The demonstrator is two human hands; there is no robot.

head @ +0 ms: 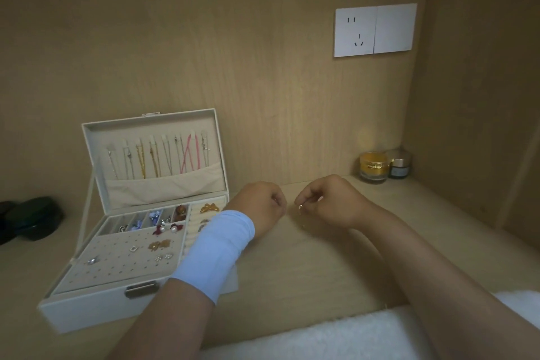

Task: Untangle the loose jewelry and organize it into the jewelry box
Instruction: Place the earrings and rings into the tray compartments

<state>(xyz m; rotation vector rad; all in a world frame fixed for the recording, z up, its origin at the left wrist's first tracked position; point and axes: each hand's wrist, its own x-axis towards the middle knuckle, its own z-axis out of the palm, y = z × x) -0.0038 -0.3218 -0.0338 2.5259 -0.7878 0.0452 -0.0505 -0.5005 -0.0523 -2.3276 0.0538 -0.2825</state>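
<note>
Head view. Just right of the open jewelry box (96, 313), above the table (292, 272): left hand (263, 207) and right hand (330, 202), close together. Right fingers curled narrow, pinching a thin gold chain (301, 207). Left fingers curled too; cannot tell if holding the other end. Probably in the untangling step. Pulling apart too hard could tighten a knot or snap the chain. Loosening the pinch could drop it right of the box.

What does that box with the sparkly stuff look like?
The jewelry box is cream-white and stands open on the wooden shelf at the left. Its raised lid holds hanging chains above a pocket. The tray has compartments, a dotted earring panel with studs, and ring rolls. A metal clasp sits in front. A blue-cuffed forearm hides its right corner.
</note>
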